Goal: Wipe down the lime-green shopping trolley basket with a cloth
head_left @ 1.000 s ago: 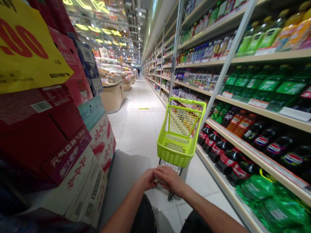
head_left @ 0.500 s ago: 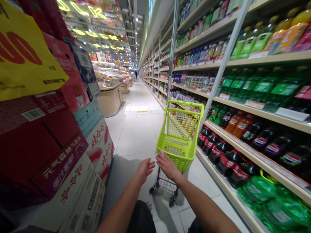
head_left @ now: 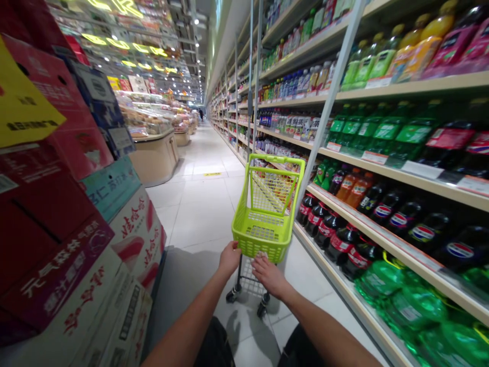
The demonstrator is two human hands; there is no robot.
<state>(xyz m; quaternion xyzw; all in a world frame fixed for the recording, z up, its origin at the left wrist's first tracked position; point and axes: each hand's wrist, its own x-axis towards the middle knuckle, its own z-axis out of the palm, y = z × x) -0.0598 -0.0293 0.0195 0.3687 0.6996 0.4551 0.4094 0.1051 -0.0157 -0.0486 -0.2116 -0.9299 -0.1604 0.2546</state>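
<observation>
A lime-green shopping cart (head_left: 263,248) with a single plastic basket stands in front of me on dark legs with casters. The basket shows no goods inside. My left hand (head_left: 229,259) is at the basket's near left corner, its fingers curled; whether they grip the rim or something small is hidden. Just below the basket's near wall is my right hand (head_left: 268,276), palm down. A small pale crumpled piece (head_left: 262,255), like tissue, shows at its fingertips against the basket.
Shelves of soda bottles (head_left: 382,211) line the right side close to the cart. Stacked drink cartons (head_left: 133,229) rise on the left. A tiled aisle (head_left: 198,214) runs ahead, past a rounded display counter (head_left: 155,160). A person (head_left: 201,114) stands far off.
My left hand has gone from open fingers beside the cart to curled ones at the basket's corner. My right hand has moved down and rightward along its near wall. The view has turned rightward.
</observation>
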